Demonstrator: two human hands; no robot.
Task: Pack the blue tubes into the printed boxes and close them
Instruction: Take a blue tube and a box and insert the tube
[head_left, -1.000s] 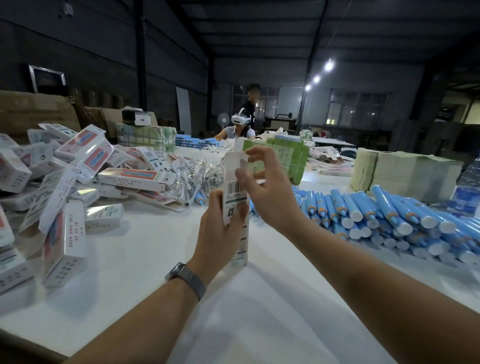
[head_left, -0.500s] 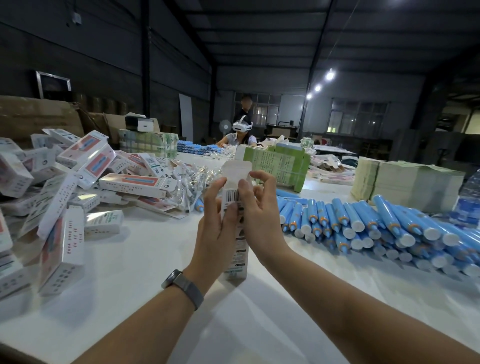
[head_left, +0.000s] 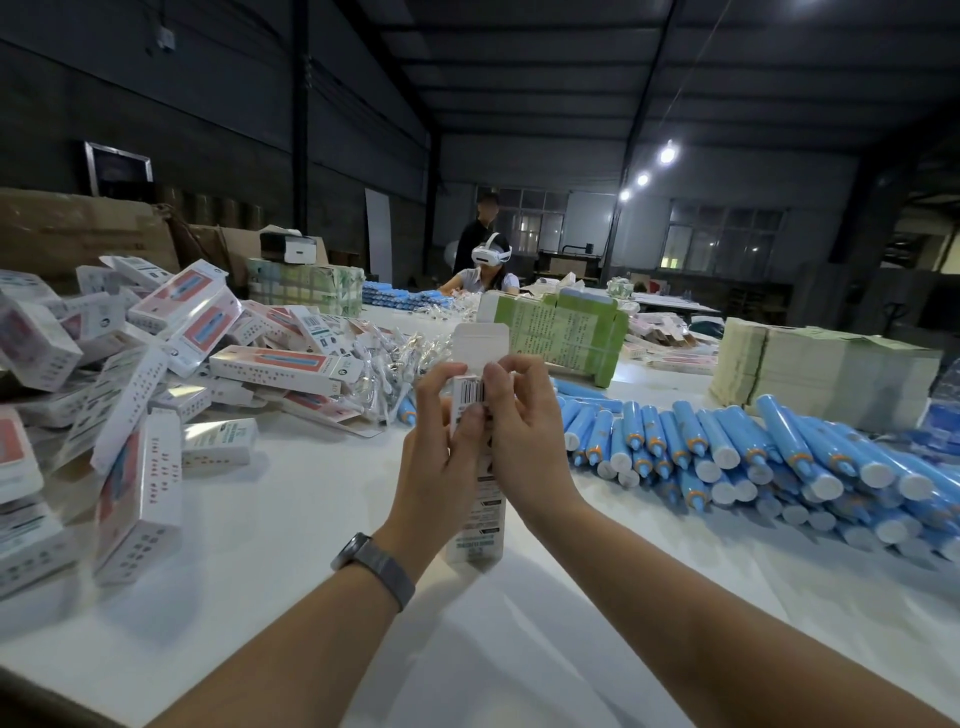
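A white printed box (head_left: 475, 525) stands upright on the white table (head_left: 291, 519) in front of me, its top flap (head_left: 480, 345) raised. My left hand (head_left: 436, 462) grips the box's left side. My right hand (head_left: 524, 441) pinches its upper part near the barcode. What is inside the box is hidden. A large heap of blue tubes (head_left: 753, 457) with white caps lies to the right. A pile of closed printed boxes (head_left: 130, 395) covers the table's left side.
Green flat cartons (head_left: 561, 332) stand behind the box, and a stack of pale sheets (head_left: 810, 369) sits at the right. Clear wrapped items (head_left: 395, 364) lie at centre left. A seated person with a headset (head_left: 488, 270) works at the far end.
My right hand has come down from the top flap to the box's upper body, close to my left hand. The box has stayed upright on the table.
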